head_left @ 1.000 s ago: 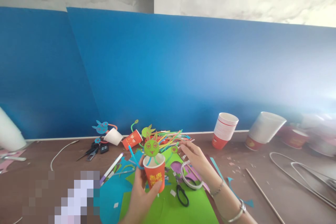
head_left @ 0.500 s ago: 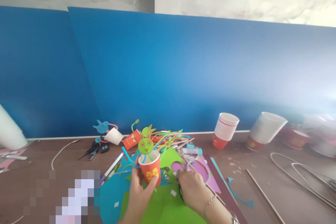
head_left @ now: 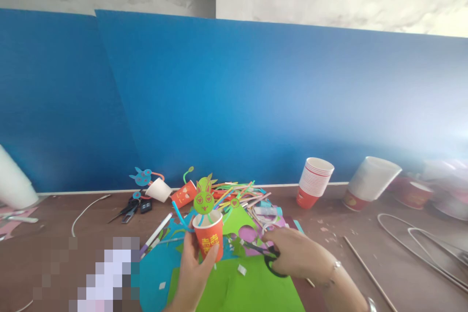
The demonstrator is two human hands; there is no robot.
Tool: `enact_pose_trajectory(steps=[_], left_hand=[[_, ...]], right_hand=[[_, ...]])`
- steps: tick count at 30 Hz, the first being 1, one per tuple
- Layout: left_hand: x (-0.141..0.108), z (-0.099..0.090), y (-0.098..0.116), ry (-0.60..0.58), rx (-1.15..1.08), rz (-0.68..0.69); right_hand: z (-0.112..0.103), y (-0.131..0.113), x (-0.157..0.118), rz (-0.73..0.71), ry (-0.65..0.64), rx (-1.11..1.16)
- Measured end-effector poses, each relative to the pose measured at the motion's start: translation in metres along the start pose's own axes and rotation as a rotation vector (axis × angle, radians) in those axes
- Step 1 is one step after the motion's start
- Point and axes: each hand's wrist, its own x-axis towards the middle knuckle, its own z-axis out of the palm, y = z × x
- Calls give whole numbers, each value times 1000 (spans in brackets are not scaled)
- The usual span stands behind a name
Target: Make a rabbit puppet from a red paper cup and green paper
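Note:
My left hand [head_left: 195,269] grips a red paper cup [head_left: 209,235] with yellow characters, held upright. From the cup rise bent blue and green straws, and a green paper rabbit face [head_left: 204,203] shows above its rim. My right hand [head_left: 298,254] is closed around the black handles of scissors [head_left: 271,264], whose blades point left toward the cup without touching it. Beneath both hands lie sheets of green paper [head_left: 241,290] and blue paper [head_left: 157,268]. Small white scraps rest on them.
Colourful straws [head_left: 234,190] lie piled behind the cup. To their left are a tipped white cup [head_left: 159,190], a red cup [head_left: 184,195] and black-handled tools [head_left: 133,207]. On the right stand stacked cups [head_left: 315,180], a thin stick [head_left: 367,270] and a looped cable [head_left: 409,241].
My right hand has moved to the right and now holds the scissors clear of the paper, with more of them showing. The left hand and the cup have hardly moved.

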Motion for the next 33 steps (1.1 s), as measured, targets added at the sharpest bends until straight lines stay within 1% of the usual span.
enact_pose_trajectory(steps=[4, 6, 9, 11, 13, 16, 22, 27, 30, 33], left_hand=[[1, -1, -1, -7, 6, -2], [2, -1, -2, -6, 10, -7], [2, -1, -4, -3, 11, -10], [1, -1, -3, 6, 5, -6], [0, 0, -1, 10, -6, -9], [-1, 1, 4, -19, -18, -37], [-1, 0, 6, -37, -11, -56], [1, -2, -3, -31, -13, -59], [3, -2, -9, -7, -23, -50], [3, -2, -9, -6, -19, -41]], right_hand=[[-14, 22, -7, 78, -2, 28], [-19, 30, -6, 77, 3, 99], [-22, 35, 0, -11, 21, 310], [-21, 34, 7, -90, 31, 501], [-17, 30, 14, -155, 13, 686], [-12, 26, 23, -202, -8, 829], [-7, 28, 27, -193, -24, 879], [-9, 26, 27, -159, -32, 861], [-8, 26, 27, -161, -33, 865], [-6, 28, 29, -163, -24, 879]])
